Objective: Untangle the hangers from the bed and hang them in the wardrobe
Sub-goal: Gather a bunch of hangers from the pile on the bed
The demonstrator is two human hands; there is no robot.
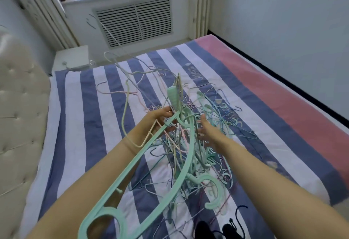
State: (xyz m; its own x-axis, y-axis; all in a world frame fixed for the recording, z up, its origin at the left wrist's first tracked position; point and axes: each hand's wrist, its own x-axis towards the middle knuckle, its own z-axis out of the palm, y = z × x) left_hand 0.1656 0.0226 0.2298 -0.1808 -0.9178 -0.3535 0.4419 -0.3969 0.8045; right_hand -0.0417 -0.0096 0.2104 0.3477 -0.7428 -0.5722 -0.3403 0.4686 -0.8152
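Left hand point(160, 119) amid wiry plastic hangers point(181, 144)

Your left hand's point(160, 119) fingers vanish behind the tangled hangers point(181, 144). You can't count them: too blurred. The mint hanger point(136, 170) runs off the bottom edge.

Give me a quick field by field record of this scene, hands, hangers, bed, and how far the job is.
left hand: grips a lifted clump of hangers
right hand: fingers spread, beside the tangle, holding nothing
hangers: mint, blue, pink and cream, snarled together
bed: striped sheet, pile lies mid-bed
progress: still tangled; wardrobe not in view
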